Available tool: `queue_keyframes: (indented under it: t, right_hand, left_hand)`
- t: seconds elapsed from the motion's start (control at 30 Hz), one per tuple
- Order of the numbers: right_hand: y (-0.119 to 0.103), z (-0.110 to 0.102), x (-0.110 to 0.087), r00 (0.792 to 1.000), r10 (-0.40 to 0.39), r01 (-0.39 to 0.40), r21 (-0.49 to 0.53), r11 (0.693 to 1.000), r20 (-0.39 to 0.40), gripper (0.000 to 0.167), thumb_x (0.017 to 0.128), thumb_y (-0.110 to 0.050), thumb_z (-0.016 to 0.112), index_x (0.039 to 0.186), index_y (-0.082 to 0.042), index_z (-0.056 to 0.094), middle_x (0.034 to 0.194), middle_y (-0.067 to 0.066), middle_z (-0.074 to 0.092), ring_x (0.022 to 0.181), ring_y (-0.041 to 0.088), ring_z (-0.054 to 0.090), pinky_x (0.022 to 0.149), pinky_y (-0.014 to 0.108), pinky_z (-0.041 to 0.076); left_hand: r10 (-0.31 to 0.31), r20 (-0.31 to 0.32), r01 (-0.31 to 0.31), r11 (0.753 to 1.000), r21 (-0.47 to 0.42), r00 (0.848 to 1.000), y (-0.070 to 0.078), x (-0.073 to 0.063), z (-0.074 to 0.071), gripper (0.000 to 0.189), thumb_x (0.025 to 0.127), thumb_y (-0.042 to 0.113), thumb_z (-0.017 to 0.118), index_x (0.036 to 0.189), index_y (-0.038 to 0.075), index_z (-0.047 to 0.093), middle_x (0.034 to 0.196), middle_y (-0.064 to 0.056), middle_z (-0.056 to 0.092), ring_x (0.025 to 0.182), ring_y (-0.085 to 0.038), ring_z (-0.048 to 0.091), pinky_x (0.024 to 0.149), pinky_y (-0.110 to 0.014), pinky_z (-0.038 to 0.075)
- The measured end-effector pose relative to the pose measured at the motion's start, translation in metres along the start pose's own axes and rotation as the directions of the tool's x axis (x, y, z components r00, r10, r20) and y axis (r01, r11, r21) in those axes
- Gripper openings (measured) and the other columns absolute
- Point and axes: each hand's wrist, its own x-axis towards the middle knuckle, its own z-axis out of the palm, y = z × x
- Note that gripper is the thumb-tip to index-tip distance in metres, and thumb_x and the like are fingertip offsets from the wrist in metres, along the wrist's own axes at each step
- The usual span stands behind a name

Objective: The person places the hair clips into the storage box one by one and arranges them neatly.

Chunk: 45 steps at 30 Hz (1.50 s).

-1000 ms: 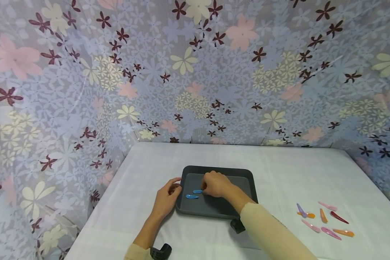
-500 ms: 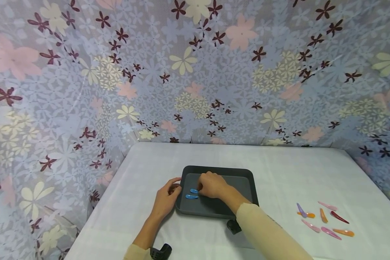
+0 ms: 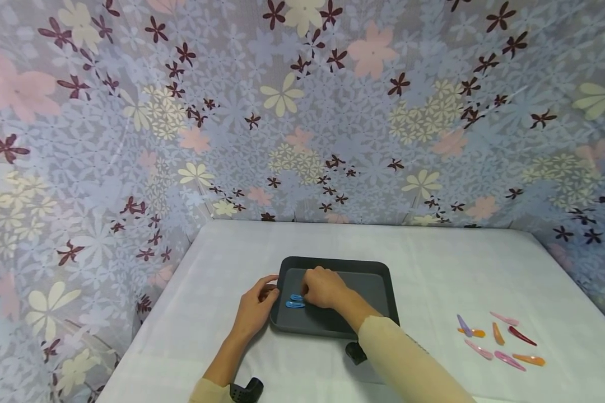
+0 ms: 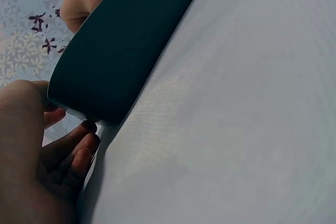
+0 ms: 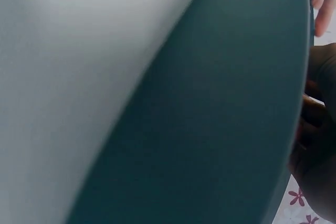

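My right hand (image 3: pixel 324 286) reaches into the dark grey tray (image 3: pixel 353 324), its fingers bent down to the tray floor. It pinches the right end of a blue hair clip (image 3: pixel 296 297), and that end is hidden by the fingertips. A second blue hair clip (image 3: pixel 294 304) lies just in front of it, almost parallel, at the tray's left side. My left hand (image 3: pixel 255 307) rests against the tray's left outer wall with relaxed, slightly bent fingers. In the left wrist view, the left hand's fingers (image 4: pixel 79 153) lie by the tray's corner.
Several loose hair clips lie on the white cloth to the right of the tray, among them a purple one (image 3: pixel 464 324), a dark red one (image 3: pixel 522 336), an orange one (image 3: pixel 529 360) and a pink one (image 3: pixel 509 361). A flowered curtain (image 3: pixel 302 140) hangs behind the table.
My right hand has slid left across the tray floor with the blue hair clip, which now lies closer to lining up with the other blue clip. The left hand stays at the tray's side.
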Motion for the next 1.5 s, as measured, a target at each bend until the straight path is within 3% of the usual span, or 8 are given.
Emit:
queue_keyframes:
  t: [0.27, 0.43, 0.73, 1.17, 1.5]
  right_hand:
    - [0.0, -0.001, 0.002, 1.0, -0.017, 0.017, 0.023, 1.0, -0.006, 0.006, 0.079, -0.022, 0.071, 0.083, -0.021, 0.076, 0.082, -0.008, 0.072, 0.068, 0.007, 0.062, 0.067, 0.03, 0.051]
    - [0.001, -0.013, -0.001, 1.0, -0.025, 0.026, 0.082, 0.996, -0.018, 0.004, 0.081, -0.023, 0.072, 0.081, -0.02, 0.075, 0.079, -0.008, 0.07, 0.067, 0.007, 0.06, 0.064, 0.029, 0.05]
    - [0.005, -0.033, -0.011, 0.999, -0.047, 0.047, 0.077, 0.996, -0.003, 0.007, 0.082, -0.025, 0.071, 0.084, -0.02, 0.076, 0.079, -0.009, 0.069, 0.068, 0.006, 0.06, 0.064, 0.029, 0.049]
    - [0.042, -0.043, -0.043, 0.998, -0.055, 0.052, 0.139, 0.989, 0.016, 0.007, 0.083, -0.023, 0.071, 0.086, -0.018, 0.075, 0.083, -0.008, 0.07, 0.074, 0.007, 0.061, 0.067, 0.03, 0.05]
    - [0.07, -0.044, -0.065, 0.999, -0.038, 0.041, 0.188, 0.981, -0.018, 0.011, 0.083, -0.024, 0.07, 0.091, -0.018, 0.075, 0.083, -0.011, 0.069, 0.071, 0.004, 0.059, 0.063, 0.026, 0.048]
  left_hand:
    - [0.0, 0.0, 0.0, 1.0, 0.002, 1.0, 0.0, 0.002, 0.001, 0.032, 0.092, 0.03, 0.059, 0.124, 0.033, 0.059, 0.107, 0.005, 0.07, 0.088, -0.009, 0.06, 0.079, -0.026, 0.046]
    - [0.009, 0.001, -0.009, 1.0, 0.004, 1.0, 0.002, 0.005, 0.001, 0.033, 0.092, 0.03, 0.058, 0.125, 0.032, 0.059, 0.107, 0.005, 0.07, 0.088, -0.01, 0.06, 0.079, -0.026, 0.047]
    - [0.003, -0.005, -0.003, 1.0, 0.012, 1.0, 0.004, 0.006, 0.001, 0.033, 0.092, 0.029, 0.058, 0.125, 0.031, 0.059, 0.107, 0.004, 0.07, 0.088, -0.01, 0.06, 0.08, -0.028, 0.046]
    - [0.002, -0.012, -0.001, 1.0, 0.021, 1.0, 0.009, 0.006, 0.002, 0.033, 0.091, 0.029, 0.059, 0.124, 0.031, 0.06, 0.106, 0.005, 0.07, 0.087, -0.01, 0.06, 0.08, -0.028, 0.046]
    - [-0.016, -0.012, 0.016, 1.0, 0.019, 1.0, 0.005, 0.002, 0.003, 0.033, 0.091, 0.029, 0.058, 0.124, 0.031, 0.059, 0.107, 0.004, 0.07, 0.087, -0.01, 0.06, 0.08, -0.027, 0.046]
